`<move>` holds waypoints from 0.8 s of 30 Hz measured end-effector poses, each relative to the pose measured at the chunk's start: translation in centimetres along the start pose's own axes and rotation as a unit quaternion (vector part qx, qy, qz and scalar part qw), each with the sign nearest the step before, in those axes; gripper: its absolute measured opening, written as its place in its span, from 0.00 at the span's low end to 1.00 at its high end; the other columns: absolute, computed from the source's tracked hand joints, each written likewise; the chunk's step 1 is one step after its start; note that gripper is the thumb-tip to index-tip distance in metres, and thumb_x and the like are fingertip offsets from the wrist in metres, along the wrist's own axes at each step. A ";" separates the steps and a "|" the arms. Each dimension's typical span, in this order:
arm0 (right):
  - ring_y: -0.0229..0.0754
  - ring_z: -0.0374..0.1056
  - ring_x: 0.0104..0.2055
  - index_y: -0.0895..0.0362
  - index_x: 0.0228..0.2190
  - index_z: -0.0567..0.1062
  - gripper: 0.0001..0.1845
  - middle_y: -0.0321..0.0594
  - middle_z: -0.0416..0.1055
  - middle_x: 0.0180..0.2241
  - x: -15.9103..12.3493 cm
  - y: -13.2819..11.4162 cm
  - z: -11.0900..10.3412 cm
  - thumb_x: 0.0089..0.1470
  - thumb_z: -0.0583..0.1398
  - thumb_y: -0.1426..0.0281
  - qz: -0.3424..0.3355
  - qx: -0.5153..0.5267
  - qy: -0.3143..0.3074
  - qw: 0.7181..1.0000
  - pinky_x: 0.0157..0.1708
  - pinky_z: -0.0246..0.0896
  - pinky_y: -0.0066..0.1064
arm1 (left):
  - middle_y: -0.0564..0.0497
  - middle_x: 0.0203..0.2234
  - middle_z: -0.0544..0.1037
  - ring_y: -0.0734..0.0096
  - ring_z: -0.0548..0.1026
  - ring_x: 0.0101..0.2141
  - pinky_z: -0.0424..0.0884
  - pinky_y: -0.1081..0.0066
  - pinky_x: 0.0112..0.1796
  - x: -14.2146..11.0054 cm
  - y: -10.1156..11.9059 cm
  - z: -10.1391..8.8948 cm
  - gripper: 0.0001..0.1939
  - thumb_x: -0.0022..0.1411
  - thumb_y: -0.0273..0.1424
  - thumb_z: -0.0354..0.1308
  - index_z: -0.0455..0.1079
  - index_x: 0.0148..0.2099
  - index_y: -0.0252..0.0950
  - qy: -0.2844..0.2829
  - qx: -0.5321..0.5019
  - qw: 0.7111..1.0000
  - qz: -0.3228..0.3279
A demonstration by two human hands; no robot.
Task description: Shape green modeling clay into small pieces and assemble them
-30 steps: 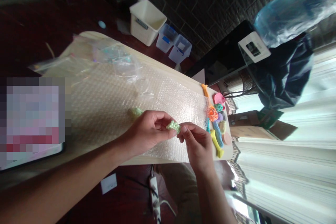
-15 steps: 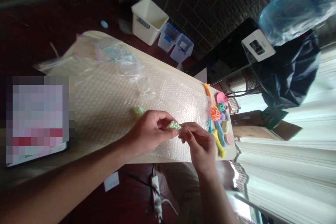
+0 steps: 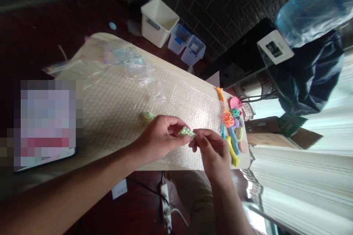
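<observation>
A small light green knobbly piece (image 3: 186, 131), which looks like little soft balls joined together, is held just above the table. My left hand (image 3: 162, 136) pinches it between thumb and fingers from the left. At its right end, the thumb and fingertips of my right hand (image 3: 211, 148) are closed on it; the exact contact is partly hidden by the fingers. Beyond my left hand lies a pale green lump (image 3: 147, 116), partly covered by the hand. Bubble wrap (image 3: 182, 97) covers the table under both hands.
Colourful soft pieces, among them an orange netted one (image 3: 228, 119) and a yellow strip (image 3: 233, 152), sit at the table's right end. Clear plastic bags (image 3: 132, 64) lie on the far left part. A blurred-out tablet-like screen (image 3: 48, 121) stands left. Storage bins (image 3: 157, 25) are behind.
The whole view has shifted slightly, so everything appears a little further right. Both hands keep their pinch on the green piece, with only slight finger movement.
</observation>
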State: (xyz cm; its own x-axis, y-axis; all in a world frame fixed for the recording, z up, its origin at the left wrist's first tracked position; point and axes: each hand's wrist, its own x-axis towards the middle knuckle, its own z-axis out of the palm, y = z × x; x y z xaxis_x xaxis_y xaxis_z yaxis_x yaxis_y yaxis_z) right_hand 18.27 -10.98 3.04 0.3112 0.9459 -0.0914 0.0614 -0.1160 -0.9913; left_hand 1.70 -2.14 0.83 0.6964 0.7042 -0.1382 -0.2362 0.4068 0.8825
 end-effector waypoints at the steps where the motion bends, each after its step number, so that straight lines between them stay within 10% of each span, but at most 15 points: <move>1: 0.38 0.70 0.27 0.55 0.37 0.83 0.06 0.39 0.78 0.26 0.0 0.0 0.0 0.59 0.68 0.66 -0.002 -0.002 0.000 1.000 0.27 0.63 0.31 | 0.48 0.32 0.83 0.68 0.81 0.35 0.74 0.71 0.37 0.0 0.0 0.0 0.09 0.57 0.30 0.70 0.76 0.39 0.32 -0.003 -0.001 1.000 -0.001; 24: 0.37 0.69 0.30 0.54 0.38 0.83 0.06 0.39 0.78 0.29 0.0 0.2 -0.8 0.58 0.69 0.68 -0.003 -0.019 -0.013 1.000 0.29 0.64 0.30 | 0.43 0.33 0.82 0.65 0.80 0.34 0.75 0.68 0.37 0.0 -0.3 0.1 0.13 0.52 0.30 0.70 0.77 0.39 0.29 0.004 -0.011 1.000 0.009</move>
State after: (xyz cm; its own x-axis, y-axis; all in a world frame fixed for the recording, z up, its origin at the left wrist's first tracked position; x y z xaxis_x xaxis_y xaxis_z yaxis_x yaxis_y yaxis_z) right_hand 19.00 -11.23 2.93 0.2858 0.9542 -0.0890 0.0989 -0.1217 -0.9876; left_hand 1.89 -2.32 0.60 0.6867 0.7160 -0.1261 -0.2630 0.4063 0.8751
